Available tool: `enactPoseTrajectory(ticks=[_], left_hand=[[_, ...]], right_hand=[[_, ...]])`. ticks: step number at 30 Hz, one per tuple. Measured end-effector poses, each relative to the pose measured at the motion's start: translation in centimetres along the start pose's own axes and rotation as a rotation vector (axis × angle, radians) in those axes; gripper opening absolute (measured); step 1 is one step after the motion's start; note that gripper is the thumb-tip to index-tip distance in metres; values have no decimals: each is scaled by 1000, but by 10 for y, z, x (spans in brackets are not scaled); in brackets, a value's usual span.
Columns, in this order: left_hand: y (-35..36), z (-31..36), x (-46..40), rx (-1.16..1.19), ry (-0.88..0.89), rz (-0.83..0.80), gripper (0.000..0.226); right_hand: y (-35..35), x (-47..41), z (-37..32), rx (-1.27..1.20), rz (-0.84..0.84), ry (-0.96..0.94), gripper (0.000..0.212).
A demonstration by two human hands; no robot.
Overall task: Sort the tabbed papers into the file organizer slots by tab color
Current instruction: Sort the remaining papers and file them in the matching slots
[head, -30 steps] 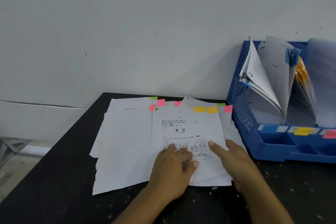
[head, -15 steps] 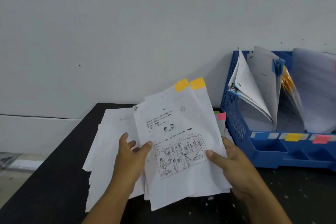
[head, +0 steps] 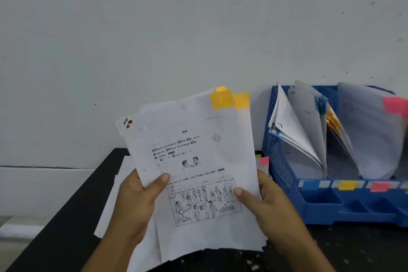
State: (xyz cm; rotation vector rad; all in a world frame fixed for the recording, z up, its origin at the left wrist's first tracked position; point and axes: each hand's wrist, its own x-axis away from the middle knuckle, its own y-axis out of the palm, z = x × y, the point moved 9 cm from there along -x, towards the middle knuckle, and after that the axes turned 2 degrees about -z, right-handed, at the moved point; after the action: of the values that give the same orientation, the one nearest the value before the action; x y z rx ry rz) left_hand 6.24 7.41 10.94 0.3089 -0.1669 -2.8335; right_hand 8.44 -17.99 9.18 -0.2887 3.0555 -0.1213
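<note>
ITEM: yellow-tabbed papers (head: 198,161), raised above table (head: 55,227), left of file organizer (head: 320,205) | GRIP: left hand (head: 134,203), right hand (head: 265,201) pinch lower side edges, thumbs on front | HANDLING: light, limp, sheets slip apart; support both edges.

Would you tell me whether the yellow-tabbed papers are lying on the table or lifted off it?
Lifted: the left hand and right hand hold the yellow-tabbed papers up, tilted, above the table.
</note>
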Motion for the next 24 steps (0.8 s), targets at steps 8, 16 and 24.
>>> enactPoseTrajectory(ticks=[8,16,24], left_hand=[[-2,28,-11,12,137,32,38],[15,37,-8,85,163,-3,39],[28,78,2,104,309,16,28]], right_hand=[[-8,-6,-27,-54,41,-74,25],[-10,0,-39,-144,68,-143,26],[-25,7,-74,-197,123,-305,26]])
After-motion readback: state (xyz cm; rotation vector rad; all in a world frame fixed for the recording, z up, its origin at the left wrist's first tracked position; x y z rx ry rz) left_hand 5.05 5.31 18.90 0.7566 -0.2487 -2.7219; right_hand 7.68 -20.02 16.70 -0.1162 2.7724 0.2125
